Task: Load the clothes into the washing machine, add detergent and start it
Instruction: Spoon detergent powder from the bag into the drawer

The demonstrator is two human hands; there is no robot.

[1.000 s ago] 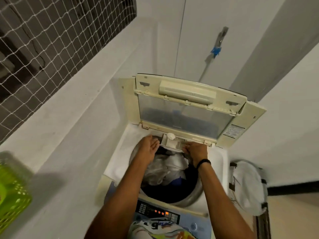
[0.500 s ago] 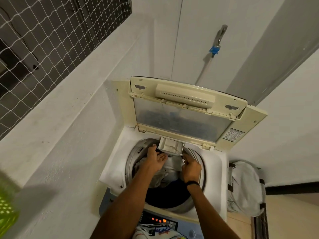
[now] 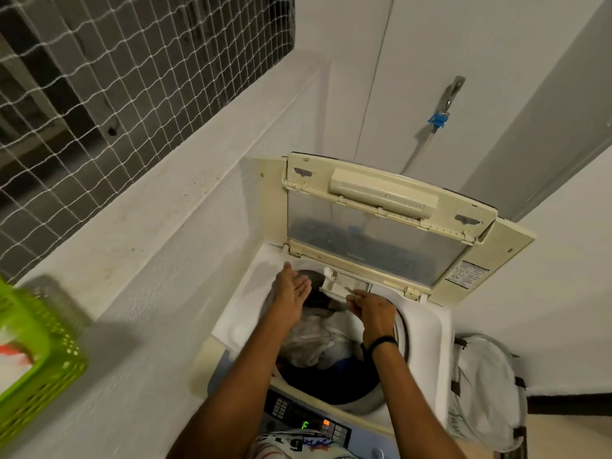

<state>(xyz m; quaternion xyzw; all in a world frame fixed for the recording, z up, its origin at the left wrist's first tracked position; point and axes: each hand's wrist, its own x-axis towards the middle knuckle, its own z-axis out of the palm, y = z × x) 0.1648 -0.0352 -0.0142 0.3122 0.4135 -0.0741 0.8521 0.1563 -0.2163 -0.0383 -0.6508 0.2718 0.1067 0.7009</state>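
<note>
Scoop [image 3: 331, 273] reaches the detergent drawer [image 3: 347, 287]
My right grip [image 3: 372, 306] pinches its handle; left grip [image 3: 291, 293] has left the clothes [image 3: 318, 339], wide at ten o'clock.

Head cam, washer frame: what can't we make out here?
Head view only.
- Control panel: cut by the bottom edge; labels too small.
- Detergent drawer: contents too small to tell; whether the right hand pinches its edge is unclear.
- Drum floor: covered by the clothes.
- Lid sticker: text too small.
- Green basket: blurred, cut by the left edge.
</note>
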